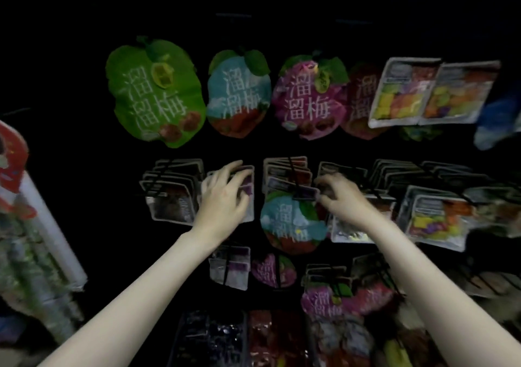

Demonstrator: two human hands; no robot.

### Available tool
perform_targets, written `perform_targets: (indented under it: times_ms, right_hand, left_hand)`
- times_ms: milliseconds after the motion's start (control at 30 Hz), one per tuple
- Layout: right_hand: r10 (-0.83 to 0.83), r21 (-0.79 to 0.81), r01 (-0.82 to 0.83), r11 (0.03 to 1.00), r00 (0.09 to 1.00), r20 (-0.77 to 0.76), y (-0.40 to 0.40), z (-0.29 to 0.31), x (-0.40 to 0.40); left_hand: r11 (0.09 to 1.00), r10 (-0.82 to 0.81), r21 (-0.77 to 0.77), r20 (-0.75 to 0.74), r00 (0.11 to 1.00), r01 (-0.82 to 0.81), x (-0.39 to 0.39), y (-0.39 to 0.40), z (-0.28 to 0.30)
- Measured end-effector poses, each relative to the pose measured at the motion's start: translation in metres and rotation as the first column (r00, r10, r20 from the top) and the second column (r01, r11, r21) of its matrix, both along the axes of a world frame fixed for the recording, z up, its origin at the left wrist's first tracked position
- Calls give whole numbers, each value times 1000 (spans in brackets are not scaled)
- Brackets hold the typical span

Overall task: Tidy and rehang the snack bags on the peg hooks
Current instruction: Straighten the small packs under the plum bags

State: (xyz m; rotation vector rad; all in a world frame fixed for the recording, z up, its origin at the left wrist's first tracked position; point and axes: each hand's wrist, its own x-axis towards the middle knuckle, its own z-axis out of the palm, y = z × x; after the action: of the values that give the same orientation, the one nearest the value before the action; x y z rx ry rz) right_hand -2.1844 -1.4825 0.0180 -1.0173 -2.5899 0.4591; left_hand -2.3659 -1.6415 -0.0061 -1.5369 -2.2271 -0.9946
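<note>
Head view is showing a dark peg display, with a blue plum-shaped bag [291, 221] hanging in the middle row as the landmark. Just left of that bag, the left hand [225, 197] is reaching into a stack of purple-edged bags [248, 182] on a hook, its fingers lying spread and fairly straight over the tops of the packs; whether it is grasping one, I cannot tell. Just right of the blue bag, the right hand [342, 197] is curling its fingers toward the bag's upper edge and the dark peg tag [304, 193] there; the blur is hiding whether it is pinching anything. Directly above the blue bag, a pink plum-shaped bag [308, 100] is hanging in the top row, with a second blue bag [239, 96] and a large green bag [156, 93] to its left. Up and to the right, two white-framed candy packs [431, 93] are hanging side by side. Below the landmark, a small pink bag [272, 270] is sitting on a lower hook. Far left of it, a red and white display [14, 163] is leaning.
</note>
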Motion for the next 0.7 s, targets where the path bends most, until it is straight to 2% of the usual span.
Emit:
perform_targets:
  times_ms: [67, 133, 267, 333, 500, 633, 700]
  right_hand:
    - [36, -60, -35, 998, 999, 6, -7, -21, 3]
    - [23, -140, -22, 990, 1000, 6, -14, -40, 1]
    - [-57, -255, 39, 966, 996, -65, -6, -64, -8]
    - [-55, -272, 30, 962, 995, -85, -2, -68, -10]
    - [143, -260, -152, 954, 988, -54, -7, -44, 8]
    - [253, -68, -247, 967, 962, 105, -16, -24, 36]
    - [254, 26, -257, 966, 964, 80, -20, -15, 43]
  left_hand:
    - [994, 59, -88, -29, 998, -62, 4, 9, -12]
    - [974, 118, -177, -146, 982, -143, 5, 12, -23]
    - [968, 102, -194, -265, 959, -157, 2, 11, -29]
    - [970, 78, -206, -249, 965, -131, 0, 10, -26]
    - [962, 7, -270, -114, 994, -37, -2, 7, -16]
    - [941, -47, -335, 13, 999, 49, -6, 6, -9]
    - [948, -45, -312, 83, 996, 69, -6, 8, -3]
